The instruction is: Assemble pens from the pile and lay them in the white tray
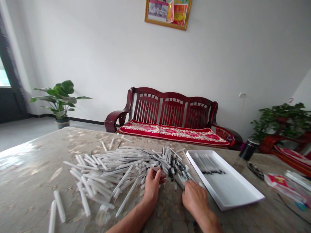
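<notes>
A wide heap of white pen barrels (107,170) and black-tipped refills (175,165) lies on the marble-patterned table (36,168). My left hand (152,185) rests at the heap's near edge, fingers curled around a thin white pen part. My right hand (194,195) lies beside it with fingers bent down onto the dark-tipped pieces; what it grips, if anything, is hidden. A white tray (243,194) to the right holds a row of assembled pens (209,165).
A black cylindrical cup (248,149), a dark cable (255,170) and red-and-clear packets (289,184) sit at the table's right. Stray barrels (57,210) lie near the left front. Behind stand a red wooden bench (170,118) and potted plants (59,97).
</notes>
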Tool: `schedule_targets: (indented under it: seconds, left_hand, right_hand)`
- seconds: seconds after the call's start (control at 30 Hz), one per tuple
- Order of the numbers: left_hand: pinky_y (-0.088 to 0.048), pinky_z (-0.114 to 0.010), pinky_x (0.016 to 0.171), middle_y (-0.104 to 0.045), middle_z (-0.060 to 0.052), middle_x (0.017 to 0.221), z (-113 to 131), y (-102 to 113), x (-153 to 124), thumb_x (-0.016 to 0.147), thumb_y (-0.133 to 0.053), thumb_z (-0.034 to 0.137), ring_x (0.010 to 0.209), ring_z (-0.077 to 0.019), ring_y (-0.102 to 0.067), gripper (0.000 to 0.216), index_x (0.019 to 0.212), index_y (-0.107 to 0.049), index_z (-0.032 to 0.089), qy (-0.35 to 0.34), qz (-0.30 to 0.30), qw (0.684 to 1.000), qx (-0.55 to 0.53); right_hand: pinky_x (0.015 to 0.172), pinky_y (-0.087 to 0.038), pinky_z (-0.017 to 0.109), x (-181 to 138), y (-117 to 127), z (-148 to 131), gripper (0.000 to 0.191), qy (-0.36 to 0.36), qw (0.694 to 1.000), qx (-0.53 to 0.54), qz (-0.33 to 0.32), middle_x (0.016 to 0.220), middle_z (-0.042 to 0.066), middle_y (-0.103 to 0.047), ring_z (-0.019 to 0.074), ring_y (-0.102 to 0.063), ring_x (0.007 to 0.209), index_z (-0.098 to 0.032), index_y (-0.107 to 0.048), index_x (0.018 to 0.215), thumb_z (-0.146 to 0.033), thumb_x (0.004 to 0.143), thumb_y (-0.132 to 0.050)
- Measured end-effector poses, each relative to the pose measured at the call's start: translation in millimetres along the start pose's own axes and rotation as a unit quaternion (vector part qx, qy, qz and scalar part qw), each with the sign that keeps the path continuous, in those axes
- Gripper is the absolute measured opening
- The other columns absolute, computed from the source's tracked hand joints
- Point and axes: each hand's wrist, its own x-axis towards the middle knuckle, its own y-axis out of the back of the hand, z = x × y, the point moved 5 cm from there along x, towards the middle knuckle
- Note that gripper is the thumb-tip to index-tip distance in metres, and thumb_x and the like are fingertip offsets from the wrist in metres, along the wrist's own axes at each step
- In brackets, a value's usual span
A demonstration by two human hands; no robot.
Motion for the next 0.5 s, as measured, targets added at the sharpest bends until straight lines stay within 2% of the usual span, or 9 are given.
schedule_targets:
  seconds: [0.17, 0.27, 0.37, 0.5]
  left_hand:
    - [-0.054, -0.026, 0.056, -0.067, -0.001, 0.072, -0.2, 0.8, 0.3, 0.061, -0.077, 0.05, 0.063, -0.0175, -0.069, 0.042, 0.082, -0.059, 0.018, 0.012, 0.007, 1.0, -0.004]
    - [-0.054, -0.026, 0.056, -0.068, 0.0, 0.071, 0.0, 1.3, 1.4, 0.061, -0.079, 0.051, 0.065, -0.018, -0.07, 0.043, 0.08, -0.058, 0.019, 0.03, 0.012, 0.999, -0.026]
    - [-0.056, -0.025, 0.059, -0.068, 0.0, 0.07, -0.5, 3.4, 4.4, 0.063, -0.081, 0.048, 0.067, -0.0181, -0.072, 0.041, 0.075, -0.056, 0.019, 0.05, 0.029, 0.996, -0.07]
    - [-0.059, -0.027, 0.065, -0.069, -0.002, 0.073, 0.0, 6.4, 7.7, 0.071, -0.08, 0.037, 0.073, -0.0193, -0.074, 0.032, 0.075, -0.054, 0.019, 0.067, 0.047, 0.989, -0.124]
  right_hand:
    - [0.062, -0.044, 0.03, 4.0, -2.8, 2.8, 0.022, -0.03, 0.999, 0.009, 0.012, 0.087, 0.012, -0.075, 0.0258, -0.072, 0.079, -0.019, -0.071, 0.086, -0.012, 0.08, -0.05]
    - [0.058, -0.041, 0.027, 3.2, -1.4, 5.4, 0.016, -0.037, 0.996, 0.03, 0.072, 0.083, 0.009, -0.074, 0.0228, -0.071, 0.074, -0.019, -0.067, 0.082, -0.015, 0.082, -0.051]
    - [0.057, -0.039, 0.025, 0.5, 1.4, 0.4, 0.013, 0.005, 0.987, 0.071, 0.143, 0.075, 0.005, -0.071, 0.0193, -0.069, 0.069, -0.02, -0.062, 0.081, -0.015, 0.085, -0.051]
    - [0.058, -0.039, 0.025, -3.4, 4.0, -11.7, 0.012, 0.085, 0.961, 0.18, 0.19, 0.071, 0.0, -0.067, 0.0166, -0.066, 0.066, -0.023, -0.056, 0.084, -0.014, 0.087, -0.047]
